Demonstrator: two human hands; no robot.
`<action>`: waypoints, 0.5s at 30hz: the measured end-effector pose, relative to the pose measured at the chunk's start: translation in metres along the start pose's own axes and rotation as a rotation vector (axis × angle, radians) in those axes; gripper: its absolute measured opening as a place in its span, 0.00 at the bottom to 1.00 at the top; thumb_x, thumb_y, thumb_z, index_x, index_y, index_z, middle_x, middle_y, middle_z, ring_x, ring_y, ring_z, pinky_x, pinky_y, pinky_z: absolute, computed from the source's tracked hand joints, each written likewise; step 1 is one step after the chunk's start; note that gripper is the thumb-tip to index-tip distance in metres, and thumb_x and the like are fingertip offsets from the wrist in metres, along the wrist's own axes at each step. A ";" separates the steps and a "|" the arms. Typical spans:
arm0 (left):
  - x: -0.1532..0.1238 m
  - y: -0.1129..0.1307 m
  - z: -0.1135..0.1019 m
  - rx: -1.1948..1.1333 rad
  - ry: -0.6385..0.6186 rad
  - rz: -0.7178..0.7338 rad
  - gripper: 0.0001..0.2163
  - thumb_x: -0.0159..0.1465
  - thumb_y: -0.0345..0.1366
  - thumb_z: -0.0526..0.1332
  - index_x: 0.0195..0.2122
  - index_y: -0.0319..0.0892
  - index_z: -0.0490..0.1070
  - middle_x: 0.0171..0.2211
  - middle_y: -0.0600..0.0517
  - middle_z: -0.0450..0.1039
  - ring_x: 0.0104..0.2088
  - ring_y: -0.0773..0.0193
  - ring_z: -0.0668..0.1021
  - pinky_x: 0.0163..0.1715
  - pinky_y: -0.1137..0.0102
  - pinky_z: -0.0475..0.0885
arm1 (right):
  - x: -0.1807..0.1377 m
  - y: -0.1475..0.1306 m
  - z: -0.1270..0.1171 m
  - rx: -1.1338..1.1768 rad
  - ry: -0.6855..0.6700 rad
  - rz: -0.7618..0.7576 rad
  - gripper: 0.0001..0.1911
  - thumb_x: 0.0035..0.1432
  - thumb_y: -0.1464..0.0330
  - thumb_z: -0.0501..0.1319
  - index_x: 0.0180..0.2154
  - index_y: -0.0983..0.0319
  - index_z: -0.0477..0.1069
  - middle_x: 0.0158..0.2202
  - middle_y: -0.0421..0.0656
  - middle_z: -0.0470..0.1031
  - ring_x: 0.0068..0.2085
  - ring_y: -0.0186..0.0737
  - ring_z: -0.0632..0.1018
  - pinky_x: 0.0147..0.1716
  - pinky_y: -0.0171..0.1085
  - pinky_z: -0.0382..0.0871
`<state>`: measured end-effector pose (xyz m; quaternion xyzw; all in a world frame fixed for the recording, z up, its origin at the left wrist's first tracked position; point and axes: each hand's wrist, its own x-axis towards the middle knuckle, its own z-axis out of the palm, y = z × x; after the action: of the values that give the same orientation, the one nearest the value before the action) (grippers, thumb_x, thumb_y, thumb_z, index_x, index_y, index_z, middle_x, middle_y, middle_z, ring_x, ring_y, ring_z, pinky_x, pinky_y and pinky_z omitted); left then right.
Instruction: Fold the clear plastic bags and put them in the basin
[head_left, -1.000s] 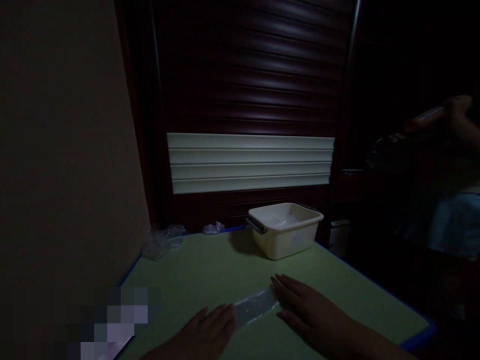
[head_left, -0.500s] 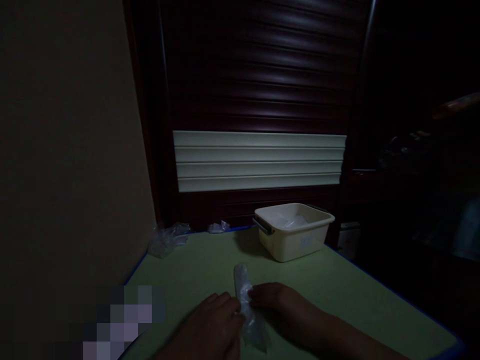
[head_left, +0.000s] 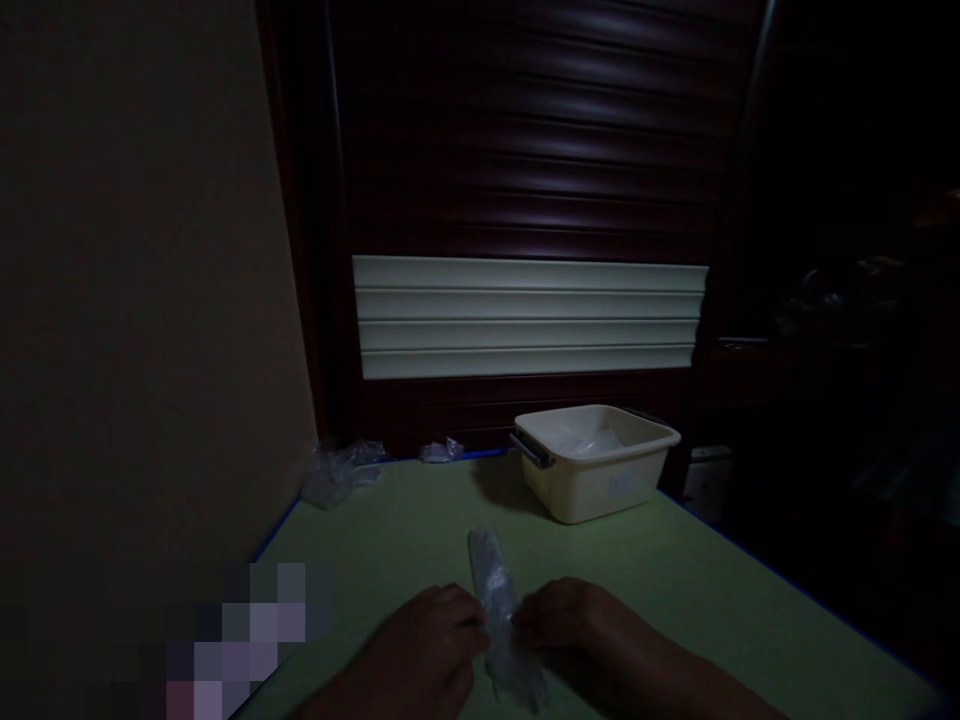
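Observation:
A long, narrow clear plastic bag [head_left: 495, 590] lies on the green table top [head_left: 390, 530], running from the middle toward me. My left hand [head_left: 439, 640] is at its left edge with curled fingers touching the plastic. At the right edge, my right hand [head_left: 570, 620] bends its fingers down onto the bag. Both hands appear to pinch its sides. What is inside the bag, if anything, is too dim to make out.
A cream plastic bin [head_left: 592, 480] with dark handles stands at the back right, clear plastic in it. Crumpled clear bags [head_left: 341, 475] lie at the back left corner, and a smaller plastic piece [head_left: 442, 451] lies by the back edge. A wall [head_left: 150, 300] borders the left side.
My right hand has slid a little nearer to me and to the right along the bag. My left hand has hardly moved. The view has shifted slightly.

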<state>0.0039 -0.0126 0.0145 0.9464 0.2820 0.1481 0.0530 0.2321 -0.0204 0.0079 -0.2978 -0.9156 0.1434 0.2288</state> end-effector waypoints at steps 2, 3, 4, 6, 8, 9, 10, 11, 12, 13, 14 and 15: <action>0.000 -0.001 0.002 -0.031 0.035 -0.011 0.18 0.51 0.19 0.54 0.38 0.43 0.73 0.40 0.51 0.75 0.41 0.60 0.74 0.44 0.68 0.68 | 0.000 -0.001 0.002 0.009 0.022 0.017 0.13 0.60 0.74 0.54 0.39 0.59 0.76 0.40 0.44 0.79 0.42 0.40 0.76 0.43 0.35 0.66; 0.000 -0.001 0.004 -0.048 0.060 -0.024 0.18 0.51 0.19 0.54 0.38 0.43 0.73 0.39 0.51 0.75 0.41 0.60 0.74 0.44 0.68 0.68 | 0.000 -0.002 0.003 0.023 0.040 0.048 0.13 0.59 0.75 0.54 0.38 0.60 0.76 0.39 0.44 0.79 0.41 0.39 0.77 0.42 0.34 0.66; 0.000 -0.001 0.005 -0.066 0.088 -0.039 0.17 0.51 0.19 0.55 0.38 0.42 0.73 0.38 0.50 0.75 0.40 0.60 0.74 0.43 0.68 0.68 | 0.000 -0.003 0.004 0.044 0.058 0.088 0.13 0.58 0.76 0.54 0.38 0.60 0.76 0.38 0.45 0.79 0.39 0.39 0.77 0.41 0.34 0.66; 0.000 -0.002 0.009 -0.107 0.134 -0.079 0.15 0.51 0.20 0.57 0.38 0.42 0.73 0.37 0.50 0.74 0.39 0.60 0.74 0.42 0.68 0.68 | 0.001 -0.004 0.005 0.096 0.098 0.193 0.13 0.57 0.75 0.54 0.37 0.62 0.76 0.35 0.45 0.78 0.36 0.38 0.77 0.37 0.33 0.67; 0.002 -0.002 0.014 -0.147 0.170 -0.116 0.13 0.53 0.21 0.58 0.37 0.42 0.73 0.36 0.51 0.74 0.39 0.60 0.73 0.41 0.68 0.68 | 0.002 -0.004 0.006 0.147 0.139 0.288 0.11 0.58 0.73 0.53 0.35 0.64 0.75 0.33 0.45 0.78 0.33 0.38 0.76 0.33 0.33 0.67; 0.002 -0.003 0.016 -0.166 0.189 -0.131 0.12 0.54 0.21 0.59 0.37 0.42 0.73 0.35 0.51 0.74 0.39 0.60 0.74 0.41 0.69 0.67 | 0.003 -0.004 0.006 0.171 0.159 0.319 0.11 0.59 0.71 0.53 0.34 0.64 0.75 0.32 0.45 0.77 0.32 0.38 0.76 0.32 0.33 0.67; 0.004 -0.003 0.018 -0.183 0.206 -0.148 0.12 0.55 0.21 0.59 0.36 0.42 0.74 0.35 0.52 0.75 0.39 0.61 0.74 0.41 0.69 0.67 | 0.003 -0.003 0.007 0.198 0.179 0.338 0.12 0.60 0.70 0.53 0.33 0.65 0.74 0.31 0.45 0.77 0.32 0.38 0.75 0.32 0.33 0.67; 0.005 -0.003 0.019 -0.199 0.220 -0.168 0.11 0.56 0.22 0.59 0.36 0.42 0.74 0.35 0.52 0.75 0.38 0.61 0.74 0.41 0.69 0.67 | 0.004 -0.003 0.008 0.230 0.196 0.348 0.12 0.60 0.69 0.53 0.33 0.65 0.74 0.30 0.45 0.77 0.32 0.38 0.75 0.32 0.33 0.67; 0.007 -0.004 0.020 -0.214 0.234 -0.194 0.10 0.57 0.22 0.60 0.36 0.43 0.74 0.35 0.53 0.75 0.38 0.61 0.74 0.40 0.70 0.67 | 0.005 -0.002 0.009 0.269 0.206 0.349 0.12 0.60 0.68 0.53 0.33 0.65 0.73 0.30 0.44 0.76 0.32 0.38 0.75 0.31 0.33 0.66; 0.008 -0.004 0.021 -0.227 0.244 -0.221 0.10 0.57 0.22 0.60 0.35 0.43 0.74 0.34 0.53 0.75 0.38 0.62 0.75 0.40 0.70 0.67 | 0.005 -0.002 0.010 0.311 0.208 0.346 0.11 0.60 0.68 0.53 0.33 0.65 0.73 0.30 0.43 0.76 0.32 0.37 0.74 0.31 0.33 0.66; 0.010 -0.004 0.021 -0.235 0.252 -0.247 0.09 0.58 0.23 0.61 0.35 0.42 0.75 0.34 0.53 0.76 0.37 0.62 0.75 0.39 0.70 0.67 | 0.005 -0.001 0.011 0.345 0.205 0.344 0.10 0.59 0.67 0.55 0.34 0.64 0.73 0.31 0.43 0.76 0.32 0.37 0.74 0.31 0.33 0.66; 0.011 -0.004 0.021 -0.236 0.259 -0.265 0.08 0.58 0.23 0.61 0.33 0.42 0.75 0.33 0.53 0.75 0.37 0.63 0.75 0.39 0.71 0.67 | 0.006 -0.001 0.012 0.362 0.207 0.347 0.08 0.57 0.67 0.58 0.35 0.64 0.73 0.32 0.43 0.76 0.32 0.37 0.74 0.31 0.33 0.66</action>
<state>0.0176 -0.0034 -0.0038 0.8613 0.3891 0.2923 0.1459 0.2218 -0.0192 0.0002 -0.4175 -0.7821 0.3105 0.3429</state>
